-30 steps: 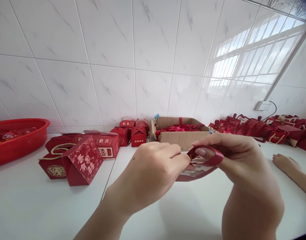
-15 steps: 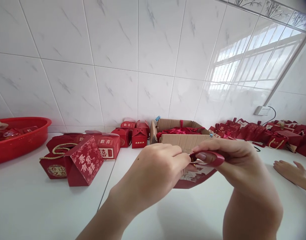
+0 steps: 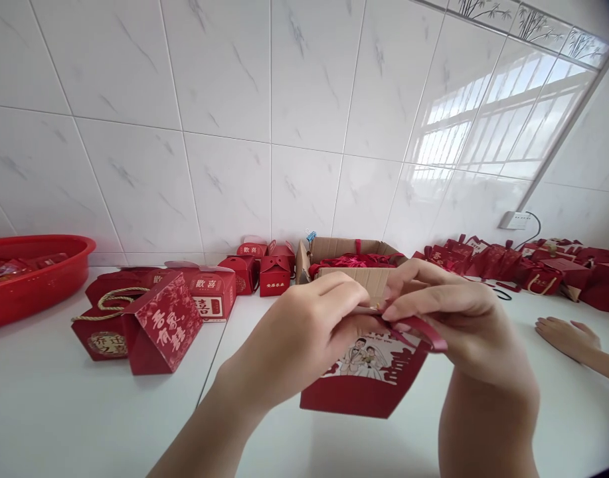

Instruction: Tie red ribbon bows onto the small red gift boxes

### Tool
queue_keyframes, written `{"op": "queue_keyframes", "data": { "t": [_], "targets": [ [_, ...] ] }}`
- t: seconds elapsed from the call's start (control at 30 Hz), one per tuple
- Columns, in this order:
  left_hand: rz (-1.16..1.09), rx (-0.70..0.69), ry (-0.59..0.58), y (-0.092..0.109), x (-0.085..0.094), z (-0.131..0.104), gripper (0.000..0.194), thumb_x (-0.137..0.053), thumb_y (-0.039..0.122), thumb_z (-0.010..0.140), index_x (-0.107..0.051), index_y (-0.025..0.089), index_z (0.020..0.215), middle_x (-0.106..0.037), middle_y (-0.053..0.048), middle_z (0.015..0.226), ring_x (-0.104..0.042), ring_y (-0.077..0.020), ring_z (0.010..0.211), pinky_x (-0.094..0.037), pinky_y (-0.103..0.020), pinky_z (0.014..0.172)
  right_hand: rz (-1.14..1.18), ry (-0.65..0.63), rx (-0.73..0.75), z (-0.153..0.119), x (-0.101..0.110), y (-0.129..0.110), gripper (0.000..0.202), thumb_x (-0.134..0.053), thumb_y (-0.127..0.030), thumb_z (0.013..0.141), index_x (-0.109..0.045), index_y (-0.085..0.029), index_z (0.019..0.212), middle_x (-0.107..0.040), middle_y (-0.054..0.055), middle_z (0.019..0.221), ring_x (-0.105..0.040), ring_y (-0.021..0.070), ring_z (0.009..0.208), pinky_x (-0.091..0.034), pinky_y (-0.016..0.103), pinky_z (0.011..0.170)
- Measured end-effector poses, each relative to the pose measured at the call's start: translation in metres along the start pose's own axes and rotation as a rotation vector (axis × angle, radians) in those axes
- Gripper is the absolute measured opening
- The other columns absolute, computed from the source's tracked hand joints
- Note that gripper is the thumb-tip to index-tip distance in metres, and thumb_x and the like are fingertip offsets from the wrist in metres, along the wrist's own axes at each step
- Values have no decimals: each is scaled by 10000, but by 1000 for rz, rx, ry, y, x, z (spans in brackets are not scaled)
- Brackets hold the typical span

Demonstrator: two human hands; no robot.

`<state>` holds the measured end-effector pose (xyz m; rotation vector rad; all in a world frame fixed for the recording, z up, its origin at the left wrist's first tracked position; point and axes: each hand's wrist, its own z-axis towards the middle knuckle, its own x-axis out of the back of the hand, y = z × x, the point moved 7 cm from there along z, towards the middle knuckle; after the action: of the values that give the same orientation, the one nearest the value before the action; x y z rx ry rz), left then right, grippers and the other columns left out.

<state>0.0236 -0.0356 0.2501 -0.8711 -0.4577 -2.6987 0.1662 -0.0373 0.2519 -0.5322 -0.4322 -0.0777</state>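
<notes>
A red gift box (image 3: 347,398) with a cartoon bride and groom on a white panel hangs tilted between my hands, above the white table. My left hand (image 3: 304,338) is closed with bent fingers on the box's top edge. At the same edge, my right hand (image 3: 448,309) pinches a dark red ribbon (image 3: 428,333), which loops out over the box's upper right corner. The fingers of both hands meet at the top, where they hide how the ribbon runs.
A cardboard box (image 3: 354,273) full of red ribbons stands behind my hands. Several finished-looking red boxes (image 3: 162,325) stand left, beside a red basin (image 3: 40,289). More red boxes (image 3: 538,275) crowd the right. Another person's hand (image 3: 566,335) rests on the white table (image 3: 254,431).
The gift box has swung so its printed front faces me more and shows lower down. My right fingers now draw the ribbon into a longer loop. The other person's hand has left the basin.
</notes>
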Motion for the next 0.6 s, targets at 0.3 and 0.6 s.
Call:
{"op": "queue_keyframes", "data": {
  "t": [0.3, 0.6],
  "targets": [
    [7, -166, 14, 5, 1, 2, 87, -556, 169, 896, -626, 123, 875, -658, -22, 788, -603, -94, 710, -495, -195, 609, -23, -32, 82, -1, -2, -13, 316, -530, -85, 860, -745, -303, 939, -557, 40, 872, -619, 119, 698, -533, 235, 536],
    [243, -442, 273, 24, 14, -4, 107, -598, 68, 828, -616, 164, 785, -707, -5, 783, -632, -99, 682, -488, -220, 606, -44, 21, 44, -4, 3, -18, 166, -673, -189, 792, -640, -229, 949, -661, 67, 857, -648, 203, 811, -558, 294, 624]
  ]
}}
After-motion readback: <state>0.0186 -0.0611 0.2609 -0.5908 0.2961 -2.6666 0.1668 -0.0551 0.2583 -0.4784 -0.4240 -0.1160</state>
